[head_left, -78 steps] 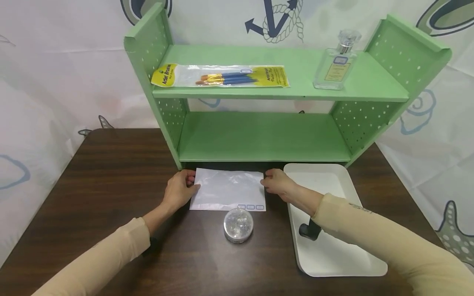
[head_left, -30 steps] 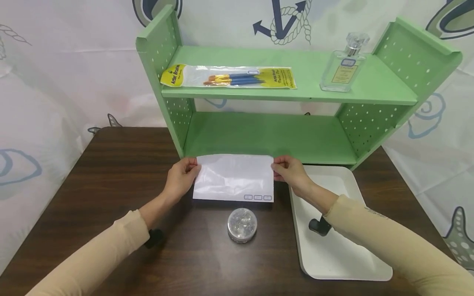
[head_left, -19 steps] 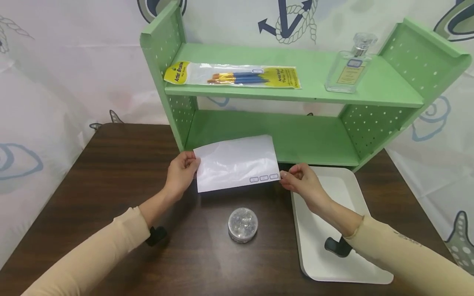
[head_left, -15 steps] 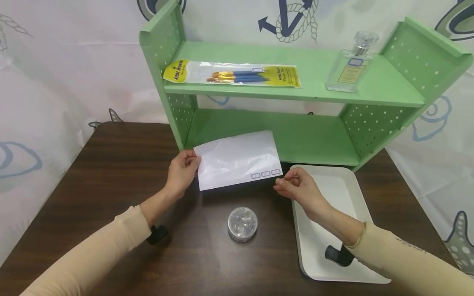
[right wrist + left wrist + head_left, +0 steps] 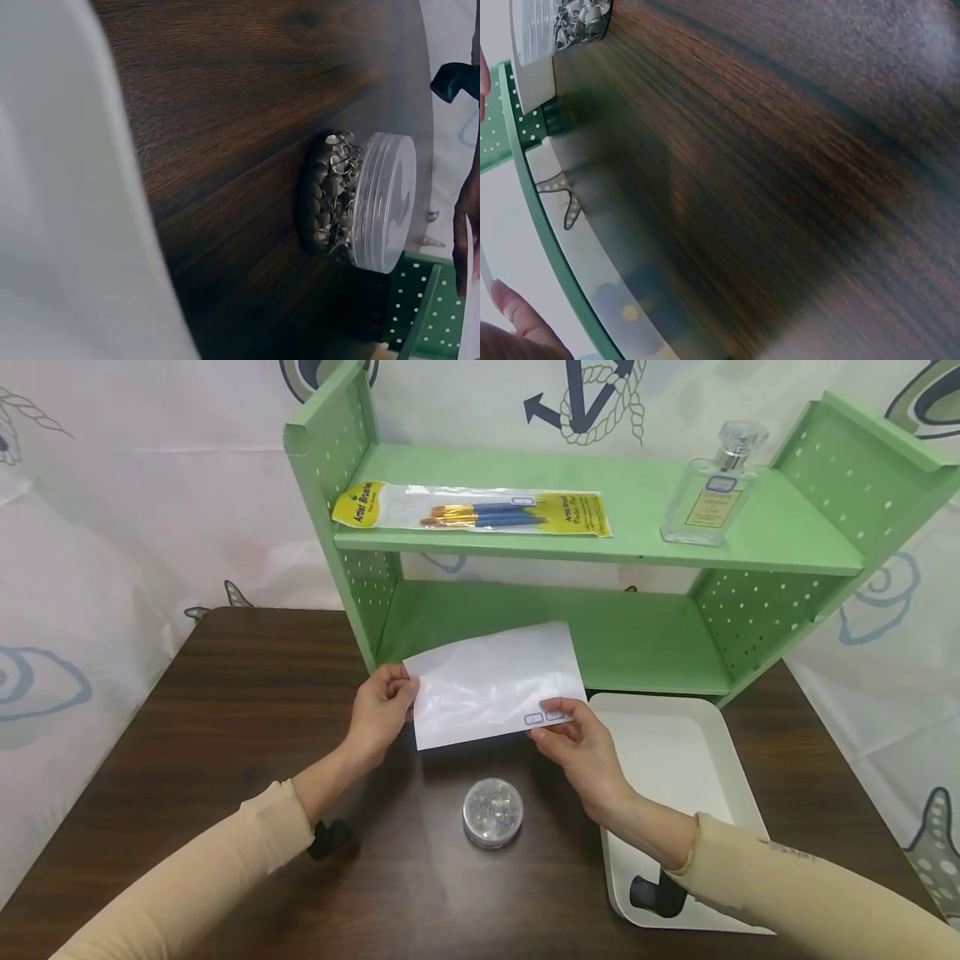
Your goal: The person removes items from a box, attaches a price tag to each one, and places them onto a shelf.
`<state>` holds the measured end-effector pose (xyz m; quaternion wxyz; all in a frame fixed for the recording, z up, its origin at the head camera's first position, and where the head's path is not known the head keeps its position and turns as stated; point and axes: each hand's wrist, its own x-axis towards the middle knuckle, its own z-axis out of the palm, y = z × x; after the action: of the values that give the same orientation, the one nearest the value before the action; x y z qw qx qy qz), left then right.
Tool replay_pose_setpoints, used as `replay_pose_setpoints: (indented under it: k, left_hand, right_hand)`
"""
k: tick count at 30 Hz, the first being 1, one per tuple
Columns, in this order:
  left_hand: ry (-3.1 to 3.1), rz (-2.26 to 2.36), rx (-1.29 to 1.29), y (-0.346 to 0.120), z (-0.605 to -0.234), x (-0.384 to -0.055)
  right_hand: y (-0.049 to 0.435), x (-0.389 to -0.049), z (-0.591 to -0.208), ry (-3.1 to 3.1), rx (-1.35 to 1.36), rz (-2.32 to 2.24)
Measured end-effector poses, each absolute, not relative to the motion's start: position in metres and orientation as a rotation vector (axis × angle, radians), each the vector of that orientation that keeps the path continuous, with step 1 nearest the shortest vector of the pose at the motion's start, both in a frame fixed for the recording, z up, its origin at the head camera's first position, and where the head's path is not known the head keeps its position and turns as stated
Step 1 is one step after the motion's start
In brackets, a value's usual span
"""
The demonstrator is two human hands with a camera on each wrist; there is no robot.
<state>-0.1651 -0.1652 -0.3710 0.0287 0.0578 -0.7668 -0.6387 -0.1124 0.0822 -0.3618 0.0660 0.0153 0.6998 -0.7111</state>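
Note:
A glossy white sheet (image 5: pixel 487 685) with small blue-framed labels along its lower edge is held up, slanting, before the green shelf. My left hand (image 5: pixel 381 706) pinches its left edge between thumb and fingers. My right hand (image 5: pixel 581 752) pinches the lower edge near the right corner, its index finger across the front and over part of the labels. Below the sheet, a round clear-lidded jar (image 5: pixel 492 814) of small shiny metal pieces stands on the table; the right wrist view shows this jar (image 5: pixel 360 202) from its side.
The green two-tier shelf (image 5: pixel 637 635) stands behind, with a pack of artist brushes (image 5: pixel 480 512) and a glass perfume bottle (image 5: pixel 701 506) on its upper board. A white tray (image 5: pixel 675 760) lies at the right, under my right forearm, on the dark wooden table (image 5: pixel 255 693).
The sheet has risen from the tabletop and tilted, right side higher. My right hand released its right edge, then took the lower edge further left. My left hand kept its pinch.

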Motion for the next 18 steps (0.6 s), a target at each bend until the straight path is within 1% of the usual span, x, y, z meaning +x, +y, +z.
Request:
replay_pose_setpoints:
  k: [8,18]
  left_hand:
    - [-2.375,-2.027,0.193,-0.1640,-0.3723,-0.1631]
    - [-2.348,-2.102,0.188,-0.1639,-0.3735,-0.1620]
  right_hand:
    - [0.0788,-0.1138,-0.3614,2.085,0.015,-2.182]
    - [0.0805,-0.1141,-0.3658,2.119,0.051,-2.134]
